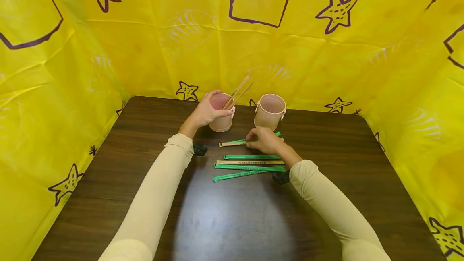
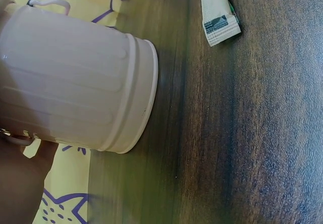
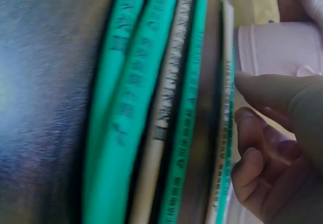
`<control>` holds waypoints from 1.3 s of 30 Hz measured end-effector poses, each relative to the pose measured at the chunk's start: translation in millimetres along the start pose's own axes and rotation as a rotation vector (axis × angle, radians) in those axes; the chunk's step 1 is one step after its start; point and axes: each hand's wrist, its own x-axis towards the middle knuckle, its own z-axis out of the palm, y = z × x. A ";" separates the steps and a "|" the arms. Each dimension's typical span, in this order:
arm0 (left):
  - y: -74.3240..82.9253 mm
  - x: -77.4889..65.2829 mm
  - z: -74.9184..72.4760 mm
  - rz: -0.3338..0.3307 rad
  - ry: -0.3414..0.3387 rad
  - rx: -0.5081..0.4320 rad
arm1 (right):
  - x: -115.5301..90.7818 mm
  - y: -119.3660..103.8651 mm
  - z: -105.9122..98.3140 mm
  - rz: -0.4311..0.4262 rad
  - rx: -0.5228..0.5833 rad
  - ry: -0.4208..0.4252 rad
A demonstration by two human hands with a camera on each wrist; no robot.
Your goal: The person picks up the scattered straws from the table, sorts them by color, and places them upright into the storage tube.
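My left hand (image 1: 208, 112) grips a small pink bucket (image 1: 220, 124), thumb across its near side and fingers at the far rim. Two paper-wrapped straws (image 1: 237, 91) lean up out of it. In the left wrist view the bucket's ribbed wall (image 2: 70, 77) and base show close up. My right hand (image 1: 266, 140) is at a brown-wrapped straw (image 1: 230, 144) and a green-wrapped straw (image 1: 277, 133) lying together. The right wrist view has the thumb (image 3: 272, 90) and curled fingers (image 3: 250, 168) beside this pair; whether they pinch a straw is unclear.
A second pink bucket (image 1: 270, 110) with side handles stands upright beyond my right hand. Nearer me lie several wrapped straws, green (image 1: 239, 175) and brown (image 1: 250, 162), on the dark wood table (image 1: 119, 164). A yellow patterned cloth (image 1: 145, 51) rises behind the table.
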 end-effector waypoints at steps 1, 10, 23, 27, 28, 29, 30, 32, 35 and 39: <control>0.1 0.2 -0.2 0.001 0.002 -0.001 | 0.0 0.5 1.3 -0.007 -0.008 -0.013; 1.0 -2.4 -2.5 0.007 0.013 0.003 | -0.1 5.3 12.6 -0.054 0.031 -0.064; -0.9 -2.4 -0.8 0.000 0.009 -0.006 | -8.9 9.4 6.8 -0.089 0.021 -0.040; 0.3 -1.5 -0.3 0.007 0.013 0.005 | -14.2 10.2 -8.6 -0.036 0.124 0.002; 0.5 -1.2 -0.1 0.011 0.016 0.008 | -15.0 10.3 -12.6 -0.028 0.153 0.019; 0.7 -0.9 0.2 0.013 0.017 0.011 | -16.3 9.7 -17.0 -0.026 0.187 0.033; 0.9 -0.6 0.4 0.014 0.019 0.016 | -17.8 8.6 -21.8 -0.026 0.214 0.049; 1.1 -0.4 0.6 0.015 0.019 0.023 | -20.3 6.1 -30.8 -0.023 0.262 0.068; 1.3 -0.7 0.7 0.013 0.017 0.031 | -24.7 -0.3 -44.9 -0.018 0.321 0.094; 1.6 -0.9 0.5 0.013 0.016 0.030 | -27.0 -9.6 -61.4 0.002 0.427 0.159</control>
